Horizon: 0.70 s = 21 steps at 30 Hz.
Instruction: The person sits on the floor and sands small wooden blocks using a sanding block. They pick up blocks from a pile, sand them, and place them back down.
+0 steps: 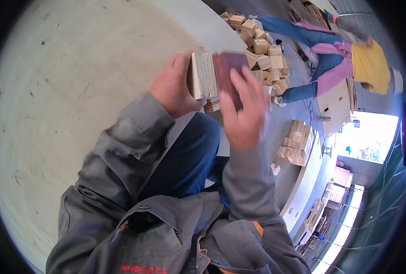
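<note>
My left hand [172, 89] grips a pale plywood block [204, 76] from its left side, thumb and fingers round it. The layered edge of the block faces to the right. In my right hand [245, 114] is a dark red sanding block [226, 68], its flat face against or very close to that layered edge. The fingers of the right hand lie over the red block and are slightly smeared by motion. Both hands are held above my bent knee, beside a large pale board [98, 59].
A loose heap of wooden blocks [261, 45] lies on the floor ahead. Stacked blocks [297, 141] stand at the right near a long board [305, 180]. Another person [333, 57] in a yellow top bends near the heap. A bright doorway [369, 137] is beyond.
</note>
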Each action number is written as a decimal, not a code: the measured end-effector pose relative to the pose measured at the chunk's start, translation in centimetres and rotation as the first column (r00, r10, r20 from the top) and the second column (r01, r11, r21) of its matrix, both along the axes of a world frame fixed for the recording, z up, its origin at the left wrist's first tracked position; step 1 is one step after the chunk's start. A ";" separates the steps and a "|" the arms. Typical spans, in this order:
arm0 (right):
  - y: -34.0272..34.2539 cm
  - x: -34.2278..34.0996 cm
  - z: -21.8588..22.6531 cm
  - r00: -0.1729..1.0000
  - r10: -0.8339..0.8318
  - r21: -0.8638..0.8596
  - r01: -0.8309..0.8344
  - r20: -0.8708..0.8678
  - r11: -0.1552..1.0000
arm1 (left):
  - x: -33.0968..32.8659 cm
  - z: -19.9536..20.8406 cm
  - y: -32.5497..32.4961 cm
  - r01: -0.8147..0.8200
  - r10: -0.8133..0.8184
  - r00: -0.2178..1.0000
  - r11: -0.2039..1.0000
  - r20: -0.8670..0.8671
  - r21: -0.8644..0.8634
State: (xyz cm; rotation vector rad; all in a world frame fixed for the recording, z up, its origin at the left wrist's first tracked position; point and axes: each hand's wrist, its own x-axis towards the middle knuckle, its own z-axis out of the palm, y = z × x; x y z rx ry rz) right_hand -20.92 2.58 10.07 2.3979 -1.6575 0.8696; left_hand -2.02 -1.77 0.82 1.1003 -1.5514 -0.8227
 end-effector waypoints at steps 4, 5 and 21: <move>-10.8 0.0 -0.4 0.998 -0.066 0.036 0.066 -0.009 0.997 | -1.1 0.3 -0.8 0.008 -0.007 1.000 0.999 0.018 -0.047; -11.8 0.4 -0.1 0.997 -0.076 0.105 0.075 0.010 0.992 | -0.9 0.1 -0.8 0.016 -0.016 1.000 0.999 0.010 -0.032; 4.6 -1.1 0.4 0.999 -0.029 0.013 0.029 -0.028 0.999 | -0.5 0.9 0.3 0.020 -0.020 1.000 0.999 0.008 0.034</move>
